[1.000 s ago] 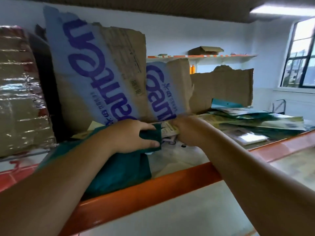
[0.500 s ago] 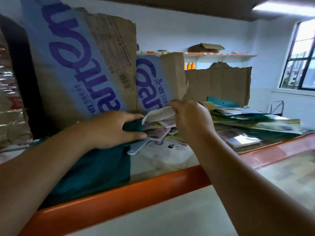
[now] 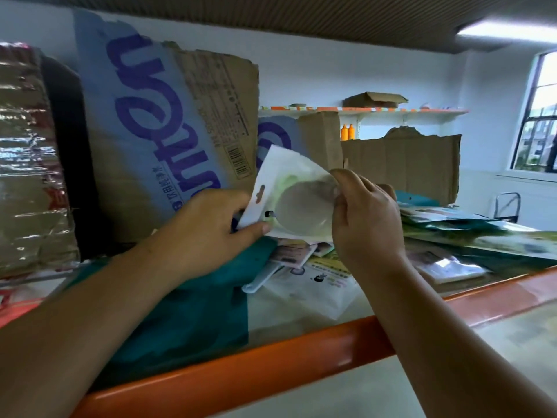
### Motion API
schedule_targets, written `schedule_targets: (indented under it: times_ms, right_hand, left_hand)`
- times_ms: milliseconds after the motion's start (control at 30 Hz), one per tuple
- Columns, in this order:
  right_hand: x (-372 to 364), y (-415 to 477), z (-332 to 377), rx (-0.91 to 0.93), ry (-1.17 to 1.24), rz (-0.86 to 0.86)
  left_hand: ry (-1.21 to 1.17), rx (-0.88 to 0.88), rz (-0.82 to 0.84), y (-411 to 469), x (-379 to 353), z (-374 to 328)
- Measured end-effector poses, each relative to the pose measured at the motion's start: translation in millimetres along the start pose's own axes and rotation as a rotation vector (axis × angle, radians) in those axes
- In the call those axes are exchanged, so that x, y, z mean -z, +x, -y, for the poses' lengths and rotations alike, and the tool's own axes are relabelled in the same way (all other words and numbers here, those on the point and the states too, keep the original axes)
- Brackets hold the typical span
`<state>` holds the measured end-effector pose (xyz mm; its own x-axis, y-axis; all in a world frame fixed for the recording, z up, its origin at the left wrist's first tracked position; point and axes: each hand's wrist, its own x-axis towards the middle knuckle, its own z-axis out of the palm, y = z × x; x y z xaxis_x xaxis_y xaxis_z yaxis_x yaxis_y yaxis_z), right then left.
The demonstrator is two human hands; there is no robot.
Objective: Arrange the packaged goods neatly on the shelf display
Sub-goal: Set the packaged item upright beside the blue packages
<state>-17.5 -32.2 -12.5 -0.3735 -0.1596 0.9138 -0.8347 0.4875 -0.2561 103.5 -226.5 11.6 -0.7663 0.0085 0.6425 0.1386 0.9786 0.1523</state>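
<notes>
A white flat packet with a round clear window and a hang slot stands tilted up above the shelf. My left hand pinches its lower left corner, and my right hand pinches its right edge. Under it lie several small pink and yellow packets and a dark teal bag. A spread of green and teal flat packets lies to the right on the shelf board.
The shelf's orange front rail runs across below my arms. Torn cardboard sheets with blue lettering lean at the back, beside a foil-wrapped bundle at left. A brown cardboard piece stands behind the right pile.
The white packet has been lifted off the pile and turned up to face me, with both hands now holding its edges. The view has swung slightly right.
</notes>
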Motion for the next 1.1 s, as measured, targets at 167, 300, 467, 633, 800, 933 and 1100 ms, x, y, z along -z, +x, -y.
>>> schedule_targets:
  times_ms: [167, 300, 467, 633, 800, 933, 1100]
  right_hand:
    - [-1.5, 1.3, 5.2, -0.086, -0.026, 0.174]
    - [-4.2, 0.8, 8.1, -0.08, -0.048, 0.272]
    - [-8.6, -1.2, 5.3, -0.043, 0.03, 0.361]
    - [-6.2, -3.6, 11.0, 0.173, -0.019, 0.5]
    - [-6.6, -3.6, 9.9, 0.26, -0.07, 0.58]
    - [-5.2, 0.2, 8.8, 0.176, -0.094, 0.589]
    - [-5.2, 2.5, 2.9, 0.154, -0.112, 0.539]
  left_hand:
    - [0.003, -0.045, -0.055, -2.1, 5.2, -9.1]
    - [0.424, -0.26, 0.052, 0.7, 2.5, -21.8]
    - [0.49, -0.354, 0.15, 2.8, -4.4, -14.8]
    - [0.454, -0.269, 0.053, 2.3, -0.6, -8.1]
    - [0.387, -0.107, -0.017, 3.2, 0.8, 2.0]
    - [0.355, -0.038, -0.023, 2.1, 3.5, -1.5]
    - [0.397, -0.034, -0.033, 6.7, 1.2, -8.0]
